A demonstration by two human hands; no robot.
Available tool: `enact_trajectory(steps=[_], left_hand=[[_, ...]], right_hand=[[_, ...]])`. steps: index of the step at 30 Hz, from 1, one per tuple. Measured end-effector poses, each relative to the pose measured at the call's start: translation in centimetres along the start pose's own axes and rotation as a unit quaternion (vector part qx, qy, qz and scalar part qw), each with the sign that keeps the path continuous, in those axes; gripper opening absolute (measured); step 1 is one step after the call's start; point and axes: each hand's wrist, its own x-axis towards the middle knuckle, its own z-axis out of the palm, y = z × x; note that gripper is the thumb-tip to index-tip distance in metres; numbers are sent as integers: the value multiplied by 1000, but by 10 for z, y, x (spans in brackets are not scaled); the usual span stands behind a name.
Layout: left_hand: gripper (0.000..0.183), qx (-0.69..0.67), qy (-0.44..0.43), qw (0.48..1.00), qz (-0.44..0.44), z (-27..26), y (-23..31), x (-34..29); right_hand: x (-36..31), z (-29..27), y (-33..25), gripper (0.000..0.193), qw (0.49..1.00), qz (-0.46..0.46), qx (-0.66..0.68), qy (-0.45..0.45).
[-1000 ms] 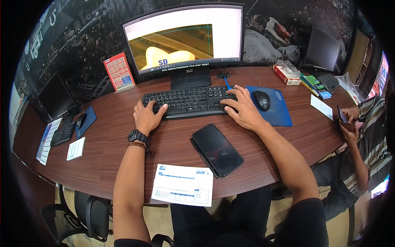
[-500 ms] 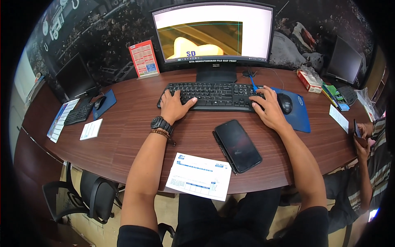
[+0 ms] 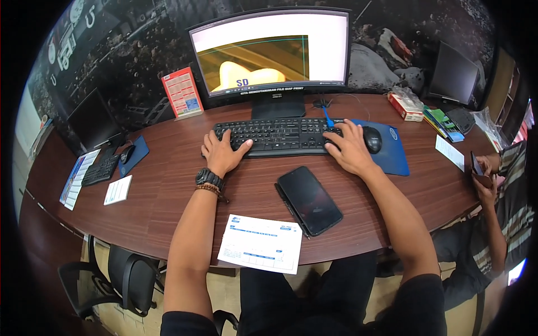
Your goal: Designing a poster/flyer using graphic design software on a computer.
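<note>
My left hand rests on the left end of a black keyboard, fingers spread over the keys and thumb stretched out. At the keyboard's right end my right hand lies with its fingers apart over the number keys. A black mouse sits on a blue mouse pad just right of that hand. Behind the keyboard, a curved monitor displays a yellow shape on a brown background. Between my forearms lie a black smartphone, a dark pen along its left side and a printed paper form.
A red desk calendar stands left of the monitor. Farther left are a second monitor, another keyboard and a notepad. A red-and-white box lies at the right. Beyond the desk's right end, a person holds a phone.
The whole view has shifted, so the desk and screen appear farther left and slightly lower. Both my hands remain on the keyboard; the screen picture looks the same.
</note>
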Motion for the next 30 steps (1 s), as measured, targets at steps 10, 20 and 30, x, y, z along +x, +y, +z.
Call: enact_trajectory(steps=[10,20,30], left_hand=[[89,3,-10,1000,-2,-1,6,-5],[90,-19,31,999,28,1,0,1],[84,14,5,1000,-9,-6,0,4]], right_hand=[[2,0,-16,38,998,-20,-46,-44],[3,-14,-7,34,1000,-8,-11,20],[2,-7,-3,35,1000,-9,-2,13]])
